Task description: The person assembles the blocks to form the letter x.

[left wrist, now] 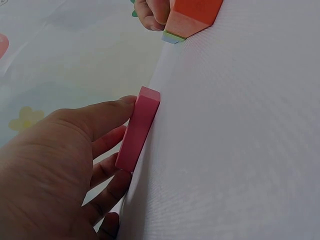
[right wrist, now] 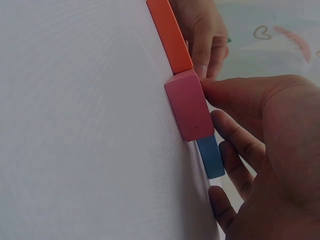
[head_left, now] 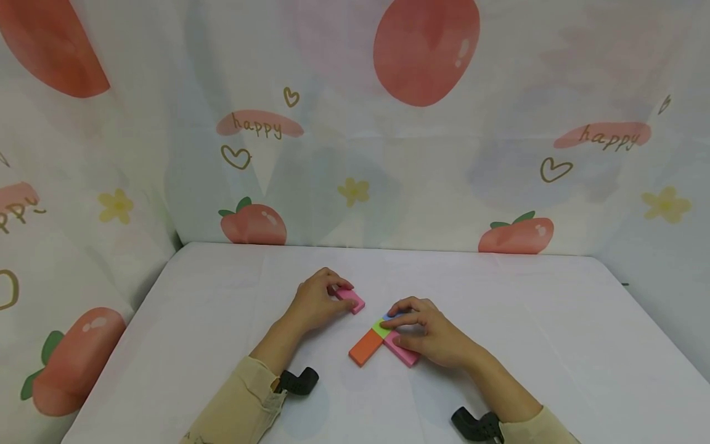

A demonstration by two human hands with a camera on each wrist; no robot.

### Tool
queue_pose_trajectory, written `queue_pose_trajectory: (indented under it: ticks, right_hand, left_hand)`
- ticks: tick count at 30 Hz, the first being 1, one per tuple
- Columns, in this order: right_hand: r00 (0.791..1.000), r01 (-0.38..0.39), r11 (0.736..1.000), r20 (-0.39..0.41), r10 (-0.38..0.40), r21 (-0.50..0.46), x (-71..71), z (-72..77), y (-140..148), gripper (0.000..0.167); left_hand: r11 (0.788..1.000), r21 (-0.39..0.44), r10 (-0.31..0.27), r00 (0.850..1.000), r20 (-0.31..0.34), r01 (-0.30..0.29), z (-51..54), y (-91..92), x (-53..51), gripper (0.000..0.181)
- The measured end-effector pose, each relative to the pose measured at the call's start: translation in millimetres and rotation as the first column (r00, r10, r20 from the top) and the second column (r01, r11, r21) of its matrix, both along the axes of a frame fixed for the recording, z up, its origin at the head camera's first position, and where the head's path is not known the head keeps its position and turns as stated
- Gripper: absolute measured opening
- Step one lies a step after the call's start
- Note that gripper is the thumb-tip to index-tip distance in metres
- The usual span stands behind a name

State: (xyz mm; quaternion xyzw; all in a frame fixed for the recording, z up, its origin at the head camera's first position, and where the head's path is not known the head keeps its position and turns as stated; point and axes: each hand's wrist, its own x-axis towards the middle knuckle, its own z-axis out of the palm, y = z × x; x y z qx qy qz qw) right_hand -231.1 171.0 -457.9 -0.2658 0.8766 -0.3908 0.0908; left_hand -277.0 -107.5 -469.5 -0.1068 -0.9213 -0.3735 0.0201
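Note:
My left hand [head_left: 317, 302] pinches a pink block [head_left: 350, 300] by its ends, thumb on the near end and fingers at the far one. In the left wrist view this pink block [left wrist: 139, 127] is close to the white surface. To its right, an orange block [head_left: 366, 348], a green block [head_left: 381, 328] and a partly covered blue block [head_left: 390, 317] lie in a slanting row. A second pink block [head_left: 403, 351] joins the row at an angle. My right hand [head_left: 435, 336] rests over these blocks, its thumb on the second pink block and extended fingers on the green and blue ones.
A white cloth covers the table [head_left: 532, 333]. Behind it and along the sides hangs a printed curtain [head_left: 399, 185] with fruit, flowers and lettering. Black wrist mounts [head_left: 299, 382] sit at both sleeve cuffs, low over the table.

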Motion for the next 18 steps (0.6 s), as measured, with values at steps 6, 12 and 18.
queue_pose_trajectory:
  ticks: [6,12,18]
  right_hand:
    - [1.0,0.0,1.0,-0.004,0.0,0.004,0.9,1.4,-0.2,0.028]
    - [1.0,0.002,1.0,0.0,-0.002,0.005,0.9,1.2,-0.3,0.029]
    - [1.0,-0.01,1.0,-0.013,0.01,-0.012,1.3,1.5,-0.5,0.028]
  left_hand:
    - [1.0,-0.004,-0.015,1.0,-0.015,0.015,-0.1,0.0,-0.4,0.026]
    - [1.0,-0.012,-0.027,0.999,-0.021,0.026,0.6,1.3,0.5,0.026]
    - [1.0,-0.011,-0.026,0.999,-0.027,0.026,1.0,1.6,0.8,0.027]
